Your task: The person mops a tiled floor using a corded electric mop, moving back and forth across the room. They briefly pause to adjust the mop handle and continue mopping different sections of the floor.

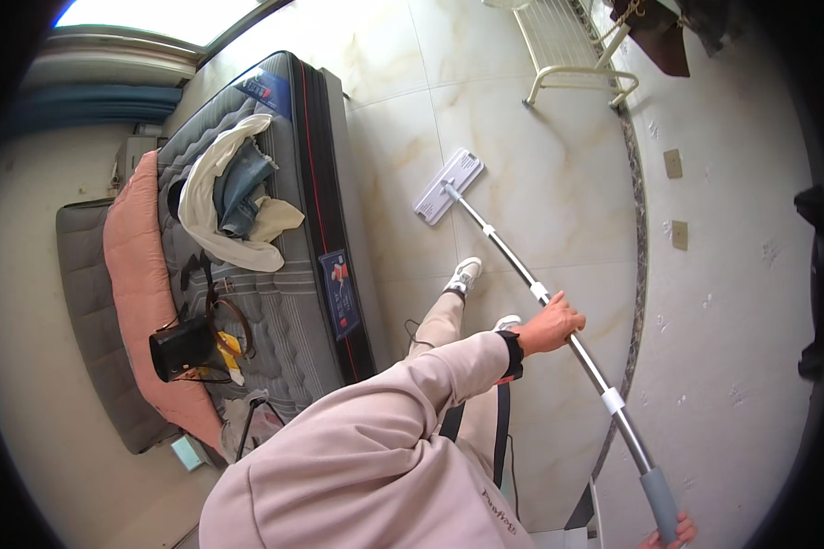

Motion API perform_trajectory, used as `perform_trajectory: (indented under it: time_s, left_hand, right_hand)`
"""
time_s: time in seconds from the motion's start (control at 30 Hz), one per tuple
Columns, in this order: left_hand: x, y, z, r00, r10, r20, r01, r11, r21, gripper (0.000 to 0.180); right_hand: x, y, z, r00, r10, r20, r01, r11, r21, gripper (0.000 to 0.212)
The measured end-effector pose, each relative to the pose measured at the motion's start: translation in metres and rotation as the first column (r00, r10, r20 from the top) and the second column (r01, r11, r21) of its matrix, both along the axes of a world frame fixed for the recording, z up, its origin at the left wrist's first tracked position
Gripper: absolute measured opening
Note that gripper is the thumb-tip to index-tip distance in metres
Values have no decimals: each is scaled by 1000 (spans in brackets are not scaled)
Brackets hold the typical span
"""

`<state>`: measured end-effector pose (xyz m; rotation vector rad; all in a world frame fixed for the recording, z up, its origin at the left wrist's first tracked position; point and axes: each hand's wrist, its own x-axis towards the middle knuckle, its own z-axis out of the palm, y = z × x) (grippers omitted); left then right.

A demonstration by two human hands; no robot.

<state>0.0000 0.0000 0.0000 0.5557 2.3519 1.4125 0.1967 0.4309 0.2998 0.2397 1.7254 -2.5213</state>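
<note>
A flat mop [533, 279] runs slantwise across the view, its silver pole joined by white collars and ending in a grey grip at the lower right. Its pale rectangular head [448, 186] lies on the tiled floor, beyond my shoes. My left hand [549, 326], with a black band at the wrist, is closed around the middle of the pole. Down at the lower right edge, my right hand [674, 532] wraps the grey grip; part of that hand is cut off by the rim.
On the left, a grey mattress [279, 320] bears clothes [233, 197], a black bag [179, 349] and a pink quilt [137, 247]. A cream metal rack [581, 78] stands on the floor at the top right. Along the right runs a white wall [705, 320] with a dark skirting strip.
</note>
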Motion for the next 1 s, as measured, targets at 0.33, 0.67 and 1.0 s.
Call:
perform_trajectory:
  time_s: [0.33, 0.67, 1.0]
  left_hand:
    - [-120, -154, -8, 911, 179, -371, -316, 882, -349, 18]
    - [-201, -309, -5, 859, 335, -388, -472, 811, -345, 17]
    - [-157, -225, 27, 949, 167, -269, -193, 978, -75, 18]
  right_hand:
    - [-118, -263, -72, 942, -322, 94, 248, 858, 450, 49]
    - [-284, -496, -115, 922, 284, -263, -165, 903, 396, 28]
    - [-251, -409, -12, 916, 340, -211, -132, 755, 643, 16]
